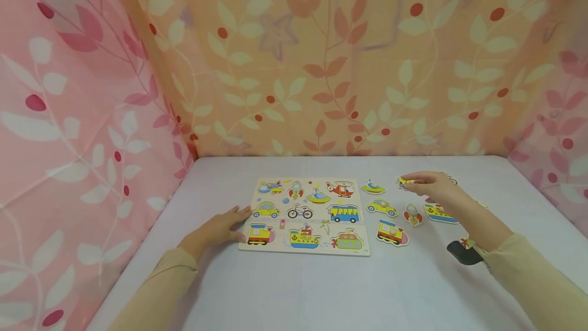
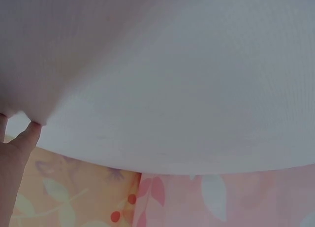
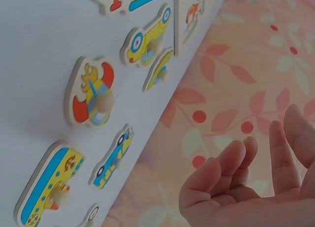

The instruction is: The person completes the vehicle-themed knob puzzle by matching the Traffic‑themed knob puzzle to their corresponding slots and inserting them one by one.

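My left hand (image 1: 222,227) rests at the left edge of a wooden puzzle board (image 1: 317,223) printed with vehicles; its fingertips (image 2: 34,131) touch down in the left wrist view. Over the back right of the table, my right hand (image 1: 429,185) hovers by a bus piece (image 1: 404,182), fingers loosely bent. In the right wrist view that hand (image 3: 246,187) holds nothing, and the blue-and-yellow bus piece lies flat on the table. Around it are a rocket piece (image 3: 96,96), a ship piece (image 3: 49,187), a car piece (image 3: 147,40) and a flying saucer piece (image 3: 160,69), each with a knob.
A train piece (image 1: 392,233) lies right of the board. A bicycle piece (image 1: 451,180) is partly behind the right hand. Below the right cuff sits a black object (image 1: 464,253), partly covering another piece. Patterned curtains (image 1: 321,65) enclose the white table (image 1: 298,295).
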Tool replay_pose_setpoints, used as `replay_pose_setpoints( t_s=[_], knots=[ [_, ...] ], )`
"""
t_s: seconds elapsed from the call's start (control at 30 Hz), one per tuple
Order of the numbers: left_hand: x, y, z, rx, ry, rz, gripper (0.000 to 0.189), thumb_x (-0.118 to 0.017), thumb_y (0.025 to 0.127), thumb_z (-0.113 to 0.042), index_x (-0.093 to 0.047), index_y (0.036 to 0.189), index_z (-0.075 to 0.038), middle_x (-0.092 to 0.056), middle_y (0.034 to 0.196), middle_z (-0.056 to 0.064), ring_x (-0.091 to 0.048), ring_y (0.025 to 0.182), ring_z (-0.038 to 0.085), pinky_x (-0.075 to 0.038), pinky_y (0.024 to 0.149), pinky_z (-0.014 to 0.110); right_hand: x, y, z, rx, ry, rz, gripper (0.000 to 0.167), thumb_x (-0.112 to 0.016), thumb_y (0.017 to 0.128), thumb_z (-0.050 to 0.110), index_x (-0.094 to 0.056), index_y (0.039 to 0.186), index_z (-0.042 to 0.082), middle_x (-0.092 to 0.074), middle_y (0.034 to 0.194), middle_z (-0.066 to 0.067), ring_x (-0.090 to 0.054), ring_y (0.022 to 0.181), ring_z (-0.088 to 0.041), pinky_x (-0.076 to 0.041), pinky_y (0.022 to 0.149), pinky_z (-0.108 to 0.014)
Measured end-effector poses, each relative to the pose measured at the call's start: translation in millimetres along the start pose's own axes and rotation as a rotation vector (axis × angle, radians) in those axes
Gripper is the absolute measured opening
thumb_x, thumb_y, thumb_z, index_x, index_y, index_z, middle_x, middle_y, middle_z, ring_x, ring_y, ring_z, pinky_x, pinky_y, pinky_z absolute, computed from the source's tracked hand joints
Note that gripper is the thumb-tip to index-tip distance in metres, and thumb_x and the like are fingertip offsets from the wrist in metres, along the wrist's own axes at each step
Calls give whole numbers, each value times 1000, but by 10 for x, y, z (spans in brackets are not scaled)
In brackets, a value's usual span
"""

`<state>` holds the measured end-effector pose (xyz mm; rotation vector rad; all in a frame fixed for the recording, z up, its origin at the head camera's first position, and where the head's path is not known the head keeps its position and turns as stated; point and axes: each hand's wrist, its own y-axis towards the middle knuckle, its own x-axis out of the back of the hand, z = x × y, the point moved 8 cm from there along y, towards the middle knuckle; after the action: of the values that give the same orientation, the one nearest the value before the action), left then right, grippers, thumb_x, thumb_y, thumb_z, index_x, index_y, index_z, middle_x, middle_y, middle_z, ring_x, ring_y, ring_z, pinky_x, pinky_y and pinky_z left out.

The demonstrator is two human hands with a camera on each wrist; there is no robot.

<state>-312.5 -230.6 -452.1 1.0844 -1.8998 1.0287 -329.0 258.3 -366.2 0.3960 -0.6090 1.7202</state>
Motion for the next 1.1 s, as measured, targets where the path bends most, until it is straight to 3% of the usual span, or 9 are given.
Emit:
replay_pose_setpoints(
  t_s=[0.5, 0.63, 1.1],
  knots=[
    [0, -18, 7, 25, -10, 2, 86, -76, 80, -41, -33, 152, -21, -25, 159, 10, -13, 146, 38, -13, 110, 67, 236, -128, -192, -40, -17, -26, 67, -57, 97, 43, -40, 146, 0, -45, 139, -30, -42, 121, -48, -47, 91, -52],
    [7, -21, -8, 2, -10, -2, 85, -76, 80, -40, -35, 152, -19, -26, 158, 10, -13, 146, 38, -14, 109, 67, 275, -158, -259, -46, -36, -32, 70, -55, 97, 46, -39, 146, 0, -41, 141, -32, -44, 120, -47, -47, 91, -53],
    [4, -26, -8, 36, -18, -8, 85, -76, 80, -40, -35, 152, -23, -24, 159, 10, -13, 146, 39, -15, 108, 69, 434, -250, -438, -61, -37, -41, 76, -53, 96, 51, -33, 148, -2, -24, 150, -35, -36, 127, -54, -40, 98, -63]
  ],
)
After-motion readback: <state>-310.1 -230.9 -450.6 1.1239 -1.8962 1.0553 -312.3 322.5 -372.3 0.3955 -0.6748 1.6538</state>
